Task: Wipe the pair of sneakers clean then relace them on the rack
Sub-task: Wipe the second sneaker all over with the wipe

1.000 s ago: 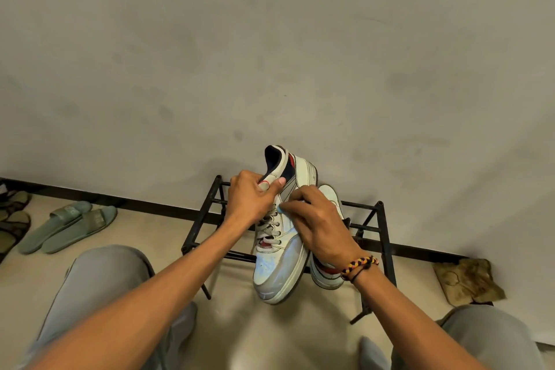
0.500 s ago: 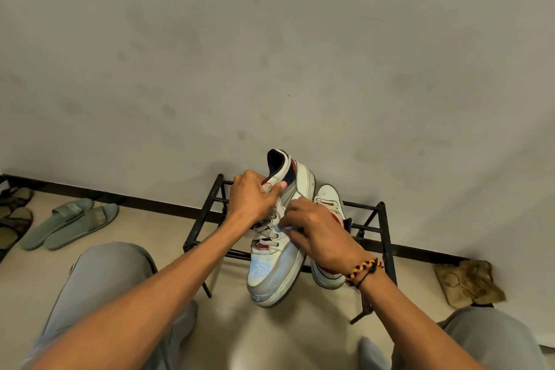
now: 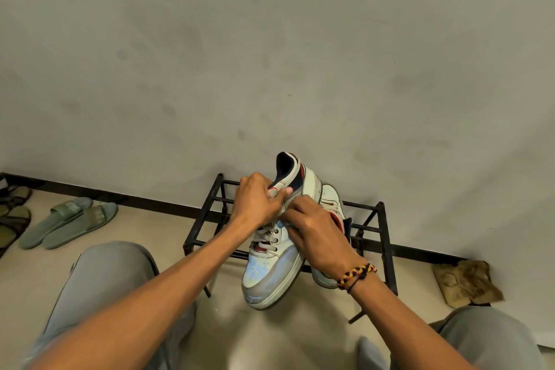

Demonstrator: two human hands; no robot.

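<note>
A white sneaker (image 3: 270,276) with a navy and red collar is held tilted above the black metal rack (image 3: 387,237), toe toward me. My left hand (image 3: 258,201) grips its tongue near the top. My right hand (image 3: 315,234) pinches at the lace area on the shoe's right side; what its fingertips hold is hidden. White laces run through the lower eyelets. The second sneaker (image 3: 330,201) lies on the rack behind my right hand, mostly covered.
A pair of grey-green slides (image 3: 69,221) lies on the floor at the left, with darker sandals (image 3: 12,216) beyond them. A crumpled brown cloth (image 3: 465,282) sits by the wall at the right. My knees frame the bottom of the view.
The held sneaker has shifted slightly left and tilted, and my right hand has slid a little lower along the lace area. My left hand keeps its grip on the tongue.
</note>
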